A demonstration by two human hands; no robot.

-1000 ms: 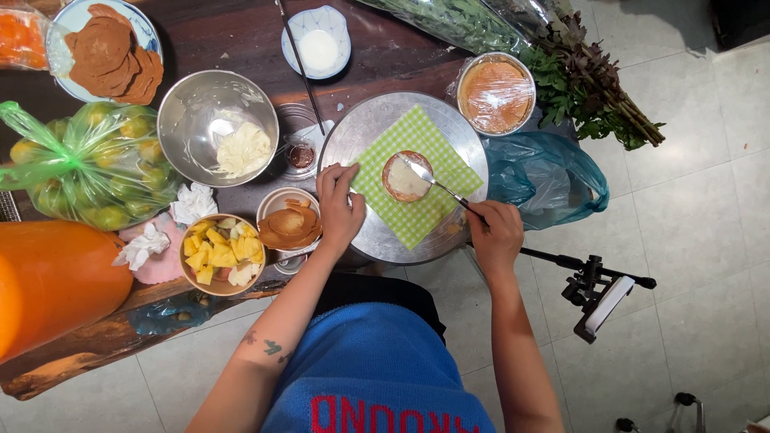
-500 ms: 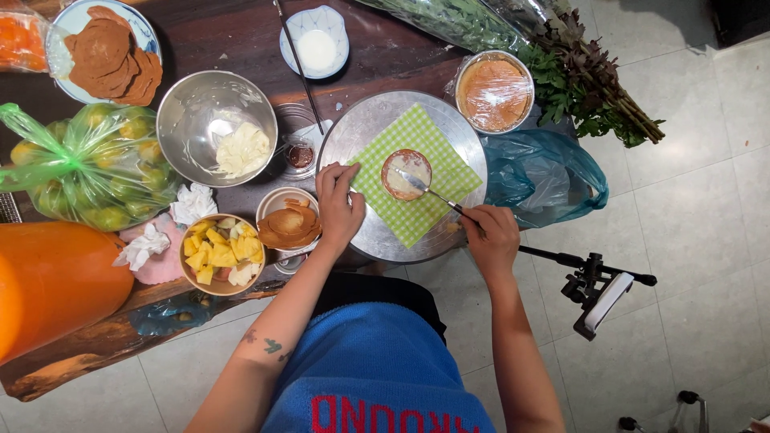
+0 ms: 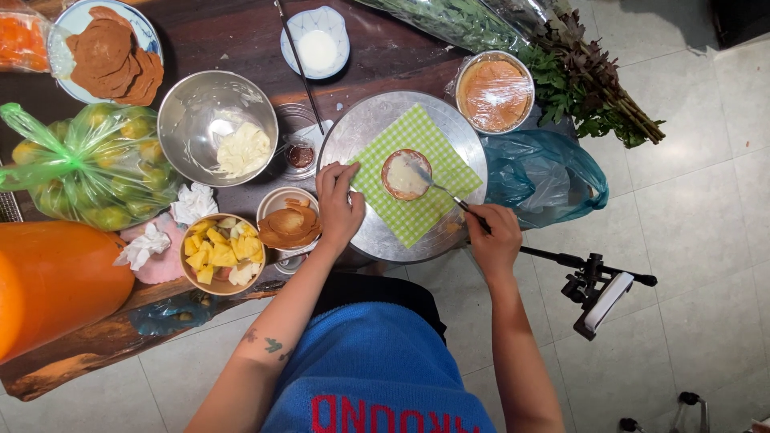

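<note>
A person in a blue top is spreading white cream over a small round brown pancake (image 3: 406, 174) lying on a green checked cloth (image 3: 417, 172) atop a round metal tray (image 3: 365, 232). The right hand (image 3: 495, 238) is closed around the handle of a thin spreading knife (image 3: 437, 189), its tip resting on the pancake; the left hand (image 3: 338, 200) is lying flat, fingers spread, on the tray's edge beside the cloth. Cream is covering most of the disc, with a brown rim showing, so the spreading is looking nearly finished; a stack of plain pancakes (image 3: 290, 224) is waiting in a bowl just beside the left hand, and a steel bowl of cream (image 3: 216, 128) is sitting further back. The dark wooden table (image 3: 233, 36) is crowded with diced yellow fruit (image 3: 216, 255), bagged green fruit (image 3: 88, 164) and leafy herbs (image 3: 561, 72). Pale floor tiles (image 3: 690, 200) are surrounding it, where a small tripod (image 3: 597, 289) is standing.
</note>
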